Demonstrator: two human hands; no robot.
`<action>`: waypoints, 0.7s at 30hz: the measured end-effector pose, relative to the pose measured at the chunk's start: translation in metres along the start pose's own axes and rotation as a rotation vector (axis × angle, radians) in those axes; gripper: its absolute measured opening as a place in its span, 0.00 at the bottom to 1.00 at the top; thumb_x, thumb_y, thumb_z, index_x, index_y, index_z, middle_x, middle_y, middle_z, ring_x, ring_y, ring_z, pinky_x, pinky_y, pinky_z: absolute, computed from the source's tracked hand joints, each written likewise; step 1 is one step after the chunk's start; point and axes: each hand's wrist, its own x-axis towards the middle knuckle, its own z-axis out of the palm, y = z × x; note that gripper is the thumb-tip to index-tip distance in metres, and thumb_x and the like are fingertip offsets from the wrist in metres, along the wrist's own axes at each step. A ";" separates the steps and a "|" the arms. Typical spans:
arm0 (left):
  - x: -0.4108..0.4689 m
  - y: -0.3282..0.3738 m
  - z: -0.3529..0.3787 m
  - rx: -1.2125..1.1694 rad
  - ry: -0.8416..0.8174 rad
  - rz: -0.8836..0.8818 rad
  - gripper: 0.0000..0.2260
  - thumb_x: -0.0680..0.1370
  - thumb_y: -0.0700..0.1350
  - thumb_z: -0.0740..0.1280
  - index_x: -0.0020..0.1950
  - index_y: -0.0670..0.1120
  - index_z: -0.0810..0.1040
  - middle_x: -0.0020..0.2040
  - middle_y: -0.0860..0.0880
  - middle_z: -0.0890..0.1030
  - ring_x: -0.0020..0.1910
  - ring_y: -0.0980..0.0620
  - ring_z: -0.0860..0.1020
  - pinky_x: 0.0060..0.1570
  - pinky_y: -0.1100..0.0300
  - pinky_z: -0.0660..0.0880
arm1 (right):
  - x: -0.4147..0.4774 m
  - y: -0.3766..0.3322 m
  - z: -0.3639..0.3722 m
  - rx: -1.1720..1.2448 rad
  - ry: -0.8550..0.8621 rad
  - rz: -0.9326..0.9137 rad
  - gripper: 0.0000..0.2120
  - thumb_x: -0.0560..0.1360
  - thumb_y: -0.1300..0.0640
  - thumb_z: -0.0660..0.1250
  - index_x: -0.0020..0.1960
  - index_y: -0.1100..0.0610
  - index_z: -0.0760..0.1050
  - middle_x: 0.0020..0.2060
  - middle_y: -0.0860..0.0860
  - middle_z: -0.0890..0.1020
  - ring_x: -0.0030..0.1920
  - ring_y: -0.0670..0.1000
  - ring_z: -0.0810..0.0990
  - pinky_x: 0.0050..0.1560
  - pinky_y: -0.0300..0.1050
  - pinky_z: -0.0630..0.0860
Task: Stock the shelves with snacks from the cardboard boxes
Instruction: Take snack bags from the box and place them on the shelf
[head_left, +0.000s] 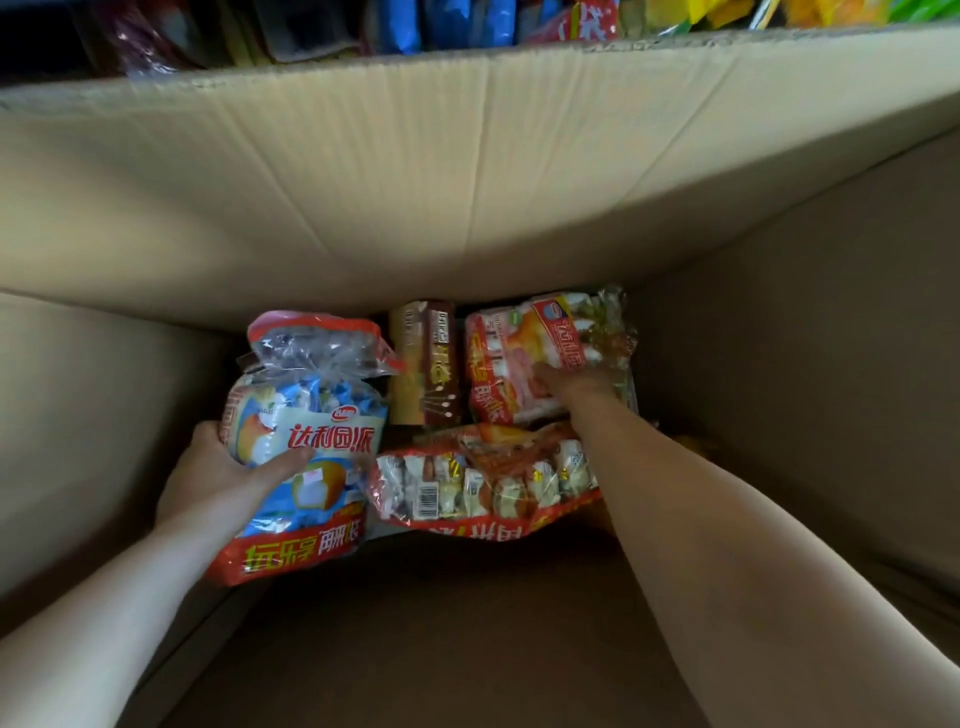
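Observation:
Both my arms reach down into a deep cardboard box (467, 197). My left hand (223, 473) grips a blue and red snack bag (311, 415) by its left side, thumb across the front. My right hand (571, 387) lies on a pink and red snack bag (524, 358) at the back right of the box; its fingers are curled on the wrapper, and the grip itself is hidden. A red and orange bag of small wrapped cakes (483, 478) lies between my hands. A brown and tan carton (423, 364) stands at the back between the two bags.
The box walls rise steeply on all sides, with a bare patch of box floor (441, 623) in front of the bags. Beyond the far rim, several coloured snack packs (467, 21) fill a shelf.

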 end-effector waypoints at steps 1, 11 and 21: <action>0.002 -0.001 0.002 0.015 0.007 -0.002 0.29 0.66 0.58 0.79 0.56 0.50 0.67 0.51 0.47 0.78 0.45 0.45 0.79 0.46 0.47 0.78 | 0.002 0.006 0.001 0.105 -0.019 0.029 0.39 0.68 0.35 0.70 0.72 0.54 0.69 0.69 0.57 0.74 0.64 0.60 0.76 0.64 0.55 0.75; -0.013 0.010 -0.003 0.117 0.118 -0.010 0.33 0.64 0.63 0.78 0.57 0.47 0.67 0.56 0.42 0.78 0.52 0.38 0.79 0.50 0.45 0.77 | -0.044 -0.007 0.001 0.677 -0.085 0.179 0.32 0.65 0.44 0.79 0.64 0.55 0.75 0.59 0.58 0.80 0.55 0.61 0.80 0.58 0.60 0.79; -0.115 0.035 -0.082 0.014 0.136 0.093 0.34 0.68 0.58 0.78 0.62 0.44 0.63 0.62 0.40 0.74 0.58 0.35 0.76 0.52 0.44 0.74 | -0.240 0.029 -0.045 0.837 0.256 -0.088 0.44 0.58 0.57 0.83 0.68 0.45 0.65 0.57 0.53 0.79 0.55 0.58 0.81 0.57 0.59 0.80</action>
